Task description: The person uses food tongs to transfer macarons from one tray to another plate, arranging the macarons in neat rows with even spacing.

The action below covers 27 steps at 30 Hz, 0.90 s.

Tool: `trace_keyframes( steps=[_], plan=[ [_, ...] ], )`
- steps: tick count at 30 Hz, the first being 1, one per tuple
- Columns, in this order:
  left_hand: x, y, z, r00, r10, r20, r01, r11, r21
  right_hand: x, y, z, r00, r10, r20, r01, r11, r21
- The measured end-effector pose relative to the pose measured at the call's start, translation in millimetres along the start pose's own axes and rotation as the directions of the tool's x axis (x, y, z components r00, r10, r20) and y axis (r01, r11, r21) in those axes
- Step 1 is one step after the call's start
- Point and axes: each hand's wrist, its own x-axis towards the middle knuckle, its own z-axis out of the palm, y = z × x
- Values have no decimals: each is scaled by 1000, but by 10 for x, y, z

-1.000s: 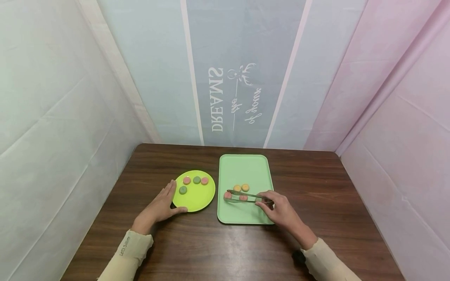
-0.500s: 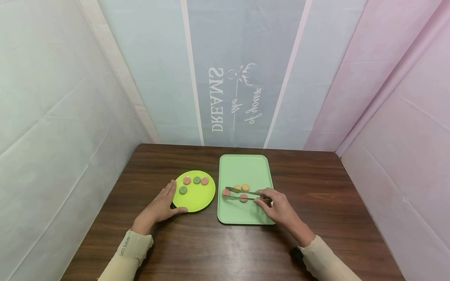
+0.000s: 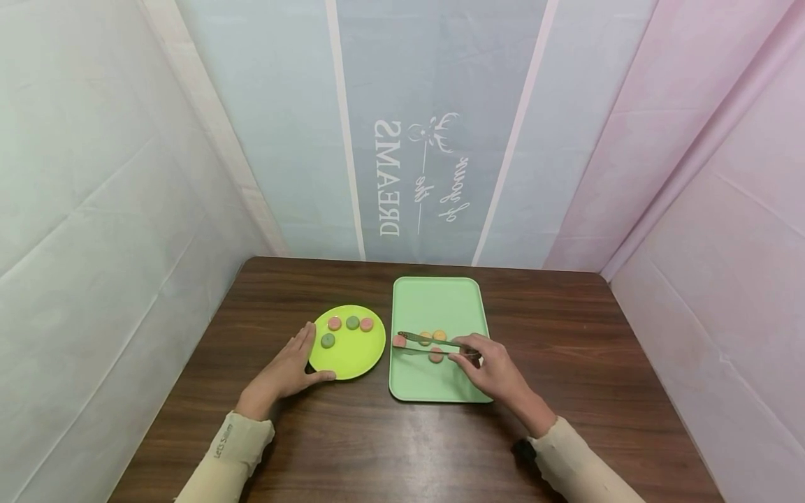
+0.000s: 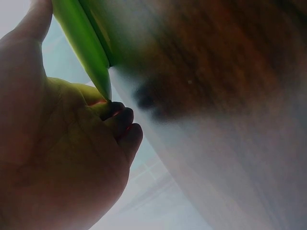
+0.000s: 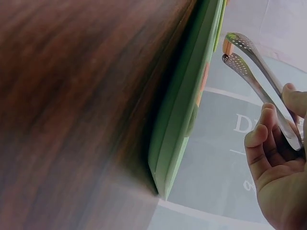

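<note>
My right hand (image 3: 497, 367) pinches metal tongs (image 3: 411, 337) between thumb and fingers. Between the perforated tips sits a pink macaron (image 3: 399, 341), seen in the right wrist view as a small disc (image 5: 227, 46) raised above the tray. In the head view it overlaps the left rim of the light green tray (image 3: 434, 300). Under the tongs, another pink macaron (image 3: 436, 355) and two yellow macarons (image 3: 439, 336) lie on that tray. My left hand (image 3: 286, 367) rests against the lime plate (image 3: 349, 360), fingers straight at its left rim and thumb at the near rim.
On the plate lie two green macarons (image 3: 328, 340) and two pink macarons (image 3: 367, 324). Plate and tray stand side by side on a dark wooden table (image 3: 553, 321). A printed cloth backdrop (image 3: 434, 84) rises behind the table, with pale cloth walls at both sides.
The tongs, gripped in my right hand, have moved left and slightly away from me, carrying the pink macaron from inside the tray to its left rim. My left hand has stayed put.
</note>
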Motion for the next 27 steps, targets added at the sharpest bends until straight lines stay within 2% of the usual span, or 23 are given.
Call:
trace_keyframes(
  steps=[9,27],
  plan=[
    [3,3,-9,1000,-3,-1,3,1000,0,65,-24,46,1000,4,8,-3,999,-33],
    [6,-13,6,1000,-5,2,5,1000,3,181,-89,132,999,9,34,-9,1000,21]
  ],
)
